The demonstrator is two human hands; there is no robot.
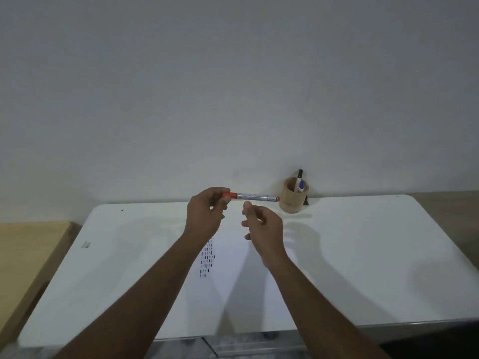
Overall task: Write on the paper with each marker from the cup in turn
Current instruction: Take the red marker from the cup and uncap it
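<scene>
Marker: red marker (255,197), level in the air between the hands and above the paper (233,257); looks light, stiff, smooth-barrelled.
Left hand (204,216): fingers pinched on its red cap end.
Right hand (264,229): half-curled, empty, just under the barrel.
Hold: best mid-barrel.
Cup (294,195): beyond the right hand, on the table (363,255).

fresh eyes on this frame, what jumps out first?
The red marker, held level above the table's far edge, its red cap end pinched in the left hand. The right hand hovers just below its barrel, empty and half curled. Behind sits the wooden cup against the wall with two more markers in it, and below the hands the paper on the white table carries rows of short coloured marks.
</scene>
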